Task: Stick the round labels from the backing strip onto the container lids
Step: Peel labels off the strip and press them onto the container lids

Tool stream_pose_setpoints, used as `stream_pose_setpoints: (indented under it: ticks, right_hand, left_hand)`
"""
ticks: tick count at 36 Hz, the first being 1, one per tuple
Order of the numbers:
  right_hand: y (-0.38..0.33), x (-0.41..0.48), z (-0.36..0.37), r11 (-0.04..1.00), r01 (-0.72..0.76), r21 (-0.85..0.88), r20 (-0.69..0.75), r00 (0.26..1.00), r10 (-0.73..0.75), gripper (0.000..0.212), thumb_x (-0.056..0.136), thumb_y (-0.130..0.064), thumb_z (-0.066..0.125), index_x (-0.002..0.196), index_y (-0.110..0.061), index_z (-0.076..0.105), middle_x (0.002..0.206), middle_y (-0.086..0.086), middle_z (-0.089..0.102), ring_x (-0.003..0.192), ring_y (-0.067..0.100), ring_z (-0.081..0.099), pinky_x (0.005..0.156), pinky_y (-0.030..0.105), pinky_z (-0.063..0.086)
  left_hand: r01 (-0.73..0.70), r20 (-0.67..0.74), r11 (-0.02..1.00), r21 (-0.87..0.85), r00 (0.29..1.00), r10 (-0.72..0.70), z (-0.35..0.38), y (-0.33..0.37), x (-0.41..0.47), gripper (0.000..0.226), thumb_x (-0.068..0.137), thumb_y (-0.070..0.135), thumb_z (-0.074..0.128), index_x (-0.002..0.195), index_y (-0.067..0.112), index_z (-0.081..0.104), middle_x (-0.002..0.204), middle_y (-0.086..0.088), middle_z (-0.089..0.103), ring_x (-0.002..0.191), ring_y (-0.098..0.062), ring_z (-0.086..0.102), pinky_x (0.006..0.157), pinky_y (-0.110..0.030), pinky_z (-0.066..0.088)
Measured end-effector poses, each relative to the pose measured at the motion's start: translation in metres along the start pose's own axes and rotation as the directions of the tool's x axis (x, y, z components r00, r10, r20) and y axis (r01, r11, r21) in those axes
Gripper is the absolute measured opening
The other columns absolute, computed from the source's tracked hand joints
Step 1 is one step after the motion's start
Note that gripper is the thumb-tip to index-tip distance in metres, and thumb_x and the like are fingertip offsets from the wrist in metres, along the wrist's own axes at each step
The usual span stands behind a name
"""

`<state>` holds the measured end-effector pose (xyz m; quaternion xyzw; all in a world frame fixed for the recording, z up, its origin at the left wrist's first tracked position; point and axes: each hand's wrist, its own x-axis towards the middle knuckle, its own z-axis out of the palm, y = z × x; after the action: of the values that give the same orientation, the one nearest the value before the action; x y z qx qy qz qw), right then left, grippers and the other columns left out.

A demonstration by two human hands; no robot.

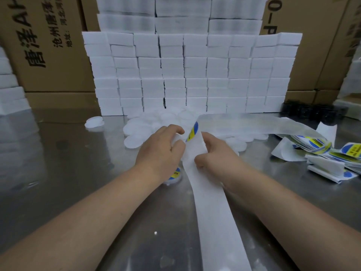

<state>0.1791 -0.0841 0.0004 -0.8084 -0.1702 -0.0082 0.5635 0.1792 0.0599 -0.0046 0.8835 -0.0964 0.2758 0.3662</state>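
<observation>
Peeling step, by the look of it: the right hand (213, 155) pinches the backing strip (207, 202) at mid-table, and the left hand (162, 151) curls round what seems a lid (176, 137) beside the half-peeled label (192, 132). Next likely calls for centring that label on it

"唐泽AH" and "沧州唐泽" on left cardboard box (48, 45), "0–P" on right box (277, 14), "STE" on labelled lid (175, 174).

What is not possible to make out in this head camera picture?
Blue and yellow round label: head view, print blurred.
White thing in left hand: head view, fingers cover it.
Labelled white round lid: head view, left wrist hides most.
White paper backing strip: head view, bottom edge cuts it.
</observation>
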Motion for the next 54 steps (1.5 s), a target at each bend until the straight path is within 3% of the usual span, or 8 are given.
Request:
stream_pose_setpoints:
  ticks: [4, 9, 14, 23, 28, 44, 48, 54]
  right_hand:
    - [0.0, -0.002, 0.001, 0.998, 0.036, 0.042, 0.035, 0.999, -0.038, 0.053, 0.073, 0.002, 0.048, 0.093, -0.046, 0.056, 0.081, -0.007, 0.069, 0.068, 0.006, 0.065, 0.057, 0.022, 0.052]
    - [-0.001, -0.002, 0.003, 0.996, 0.047, 0.08, -0.001, 0.999, -0.047, 0.04, 0.08, -0.012, 0.058, 0.12, -0.019, 0.059, 0.088, 0.001, 0.057, 0.078, 0.011, 0.054, 0.071, 0.022, 0.045]
    - [-0.004, -0.005, 0.004, 0.986, 0.103, 0.13, -0.068, 0.993, -0.095, 0.012, 0.086, -0.016, 0.06, 0.094, -0.02, 0.069, 0.098, 0.018, 0.066, 0.085, 0.025, 0.064, 0.078, 0.033, 0.053]
    - [0.003, 0.002, 0.004, 0.988, 0.142, 0.057, -0.161, 0.978, -0.131, 0.021, 0.086, -0.002, 0.052, 0.081, -0.016, 0.067, 0.088, 0.024, 0.063, 0.075, 0.02, 0.056, 0.074, 0.04, 0.052]
    - [0.008, 0.007, 0.004, 0.986, 0.167, -0.02, -0.174, 0.97, -0.168, 0.027, 0.088, -0.003, 0.05, 0.08, -0.024, 0.065, 0.064, -0.013, 0.058, 0.063, 0.004, 0.051, 0.062, 0.02, 0.042]
    - [0.007, 0.006, 0.0, 0.985, 0.084, -0.151, -0.184, 0.977, -0.112, 0.029, 0.079, -0.001, 0.043, 0.066, -0.022, 0.058, 0.061, -0.011, 0.054, 0.059, 0.009, 0.048, 0.054, 0.023, 0.037]
    - [0.006, 0.007, 0.0, 0.979, 0.098, -0.178, -0.227, 0.964, -0.138, 0.025, 0.081, -0.003, 0.044, 0.087, -0.025, 0.055, 0.074, -0.016, 0.054, 0.061, 0.003, 0.049, 0.054, 0.02, 0.036]
    - [0.008, 0.002, -0.001, 0.965, 0.192, -0.176, -0.302, 0.923, -0.238, 0.064, 0.079, 0.002, 0.042, 0.129, -0.036, 0.04, 0.111, -0.022, 0.048, 0.061, 0.001, 0.048, 0.06, 0.015, 0.039]
  left_hand:
    - [-0.007, -0.039, 0.998, 0.065, 0.999, 0.01, 0.004, 0.0, 0.002, 0.037, 0.084, 0.047, 0.046, 0.114, 0.032, 0.06, 0.098, 0.01, 0.048, 0.099, -0.012, 0.05, 0.076, -0.024, 0.034]
    - [-0.059, -0.068, 0.994, 0.095, 0.995, 0.066, 0.004, -0.002, 0.001, 0.031, 0.083, 0.035, 0.058, 0.113, 0.027, 0.064, 0.105, 0.004, 0.055, 0.104, -0.016, 0.052, 0.084, -0.026, 0.039]
    - [-0.115, -0.054, 0.988, 0.104, 0.991, 0.121, 0.003, 0.0, 0.001, 0.029, 0.083, 0.03, 0.06, 0.111, 0.025, 0.066, 0.101, 0.007, 0.051, 0.104, -0.017, 0.051, 0.082, -0.023, 0.036]
    - [-0.155, -0.046, 0.984, 0.087, 0.986, 0.159, 0.003, 0.002, -0.001, 0.026, 0.082, 0.024, 0.063, 0.108, 0.022, 0.068, 0.094, 0.011, 0.045, 0.1, -0.014, 0.048, 0.076, -0.012, 0.027]
    - [-0.117, -0.051, 0.989, 0.085, 0.991, 0.122, 0.005, 0.0, -0.001, 0.024, 0.081, 0.027, 0.065, 0.105, 0.022, 0.068, 0.094, 0.012, 0.045, 0.1, -0.012, 0.048, 0.077, -0.012, 0.027]
    - [0.096, -0.173, 0.994, 0.048, 0.981, -0.087, 0.003, -0.014, 0.007, 0.011, 0.088, 0.035, 0.047, 0.088, 0.031, 0.056, 0.094, 0.008, 0.048, 0.084, -0.009, 0.041, 0.064, -0.019, 0.023]
    - [0.207, -0.207, 0.978, 0.03, 0.958, -0.196, 0.001, -0.014, 0.008, 0.011, 0.091, 0.039, 0.042, 0.085, 0.034, 0.049, 0.094, 0.007, 0.045, 0.081, -0.013, 0.04, 0.067, -0.026, 0.027]
    - [0.291, -0.243, 0.957, 0.013, 0.929, -0.279, -0.002, -0.015, 0.01, 0.018, 0.093, 0.037, 0.038, 0.09, 0.028, 0.054, 0.094, 0.004, 0.045, 0.083, -0.016, 0.04, 0.07, -0.027, 0.028]
